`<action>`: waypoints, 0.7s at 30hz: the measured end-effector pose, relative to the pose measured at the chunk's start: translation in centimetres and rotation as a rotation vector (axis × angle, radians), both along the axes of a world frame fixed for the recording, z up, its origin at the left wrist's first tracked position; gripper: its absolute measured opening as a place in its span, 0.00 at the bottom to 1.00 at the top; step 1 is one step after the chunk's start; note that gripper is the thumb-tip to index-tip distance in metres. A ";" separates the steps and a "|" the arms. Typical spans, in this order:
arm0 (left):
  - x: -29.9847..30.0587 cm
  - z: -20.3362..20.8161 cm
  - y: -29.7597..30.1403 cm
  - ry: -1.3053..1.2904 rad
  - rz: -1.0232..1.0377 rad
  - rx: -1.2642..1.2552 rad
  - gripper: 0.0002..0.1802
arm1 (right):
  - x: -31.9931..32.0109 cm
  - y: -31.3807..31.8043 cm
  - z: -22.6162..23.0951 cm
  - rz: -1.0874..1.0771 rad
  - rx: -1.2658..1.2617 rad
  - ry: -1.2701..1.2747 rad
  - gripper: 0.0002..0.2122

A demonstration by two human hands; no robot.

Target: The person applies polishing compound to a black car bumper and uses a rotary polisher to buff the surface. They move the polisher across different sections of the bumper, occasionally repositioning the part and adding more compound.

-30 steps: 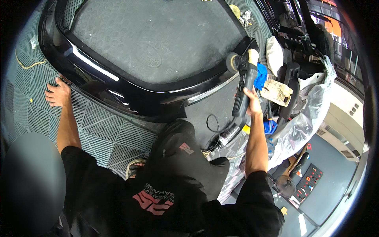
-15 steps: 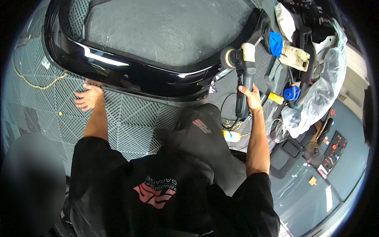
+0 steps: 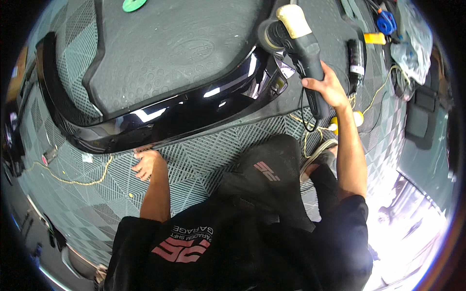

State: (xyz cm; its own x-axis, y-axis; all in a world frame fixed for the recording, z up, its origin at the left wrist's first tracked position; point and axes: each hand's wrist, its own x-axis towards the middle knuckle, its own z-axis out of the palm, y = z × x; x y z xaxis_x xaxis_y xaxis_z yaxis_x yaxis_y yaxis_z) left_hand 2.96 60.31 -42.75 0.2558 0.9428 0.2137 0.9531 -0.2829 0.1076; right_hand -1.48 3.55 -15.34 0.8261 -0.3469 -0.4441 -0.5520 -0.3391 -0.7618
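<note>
A glossy black curved car bumper (image 3: 194, 109) lies across the floor in front of my knees. My right hand (image 3: 330, 89) is wrapped round the rear grip of a black polisher (image 3: 308, 58) with a cream-coloured cover on its head. The polisher's round pad (image 3: 270, 36) is at the bumper's right-hand part; whether it touches the surface cannot be told. My left hand (image 3: 149, 164) is beside the bumper's lower edge, over the floor tiles. Its fingers are spread and hold nothing, with the part nearest the bumper tucked close to the edge.
A dark rubber mat (image 3: 165, 53) lies beyond and under the bumper. To the right are a black bottle (image 3: 356, 56), a yellow bottle (image 3: 357, 119), a blue round item (image 3: 386, 22) and clear plastic sheeting (image 3: 412, 53). Yellow cord (image 3: 73, 182) trails over the grey tiles (image 3: 208, 165).
The view has swung, so bumper and hands sit differently in it. The polisher leans more to the left at its head. My left hand stays beside the bumper's lower edge.
</note>
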 end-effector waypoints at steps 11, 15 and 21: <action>1.1 -2.2 1.4 -0.121 -0.083 -0.017 0.48 | -9.8 2.0 -6.1 -0.203 -0.093 -0.106 0.39; 0.9 -2.3 2.0 -0.029 0.094 0.007 0.48 | -11.2 0.7 -8.7 -0.218 -0.112 -0.152 0.37; 1.6 -2.3 2.3 -0.041 0.144 0.050 0.50 | -11.0 -0.5 -11.0 -0.161 -0.119 -0.281 0.34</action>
